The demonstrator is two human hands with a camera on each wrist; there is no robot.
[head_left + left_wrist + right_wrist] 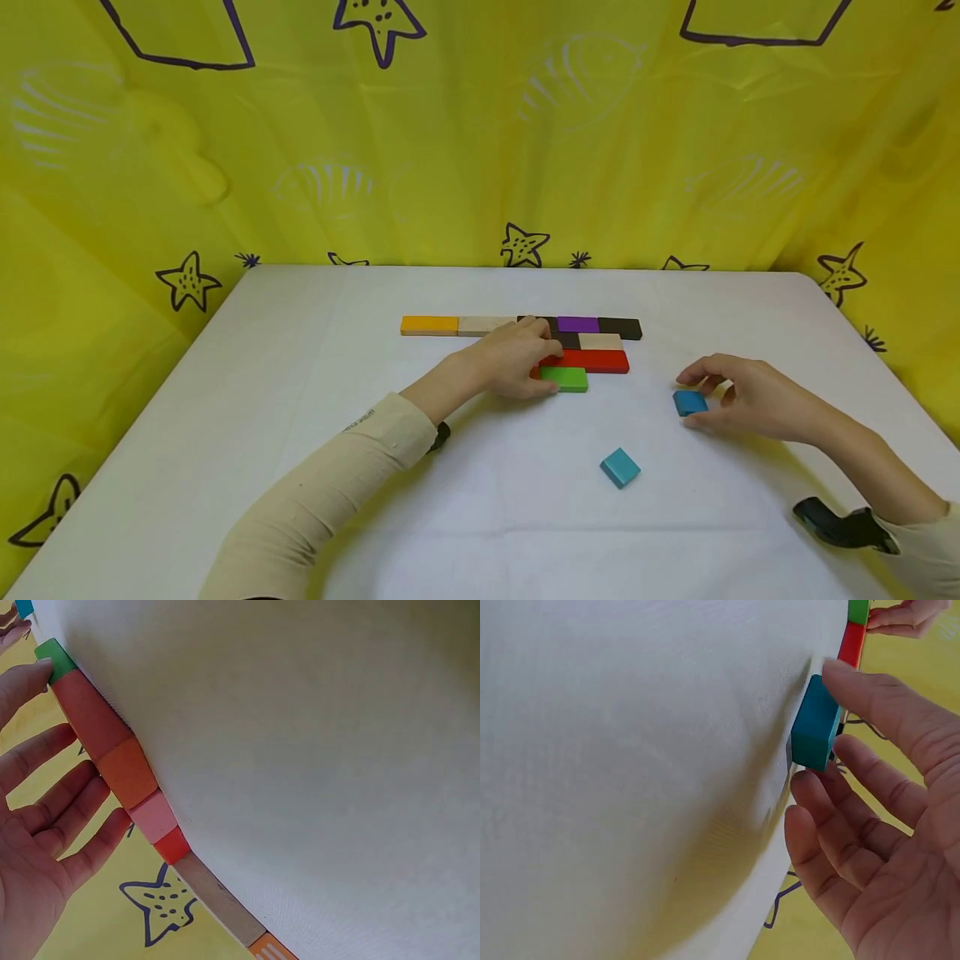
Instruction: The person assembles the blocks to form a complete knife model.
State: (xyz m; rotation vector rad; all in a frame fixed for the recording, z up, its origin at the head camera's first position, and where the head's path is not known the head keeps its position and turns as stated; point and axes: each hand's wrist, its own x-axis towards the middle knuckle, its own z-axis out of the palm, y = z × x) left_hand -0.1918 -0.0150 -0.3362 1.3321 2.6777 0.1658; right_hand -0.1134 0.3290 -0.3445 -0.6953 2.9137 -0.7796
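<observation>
In the head view my left hand (pixel 516 357) lies over the left part of the rows of coloured blocks. Its thumb touches the green block (pixel 566 380), and the fingers reach over the red block (pixel 596 361). The left wrist view shows the fingers of the left hand (pixel 45 817) loosely spread along a pink block (pixel 155 816) and an orange block (pixel 127 772). To the right, thumb and fingers of my right hand (pixel 757 398) curl round a small blue block (pixel 690 403). Seen from the right wrist, the thumb rests at one end of the blue block (pixel 815 720).
A second blue block (pixel 620 468) lies alone, nearer the front. The back row holds a yellow block (pixel 430 325), a purple block (pixel 577 324) and a black block (pixel 620 328). Behind the white table (pixel 337 287) hangs a yellow patterned curtain (pixel 450 167).
</observation>
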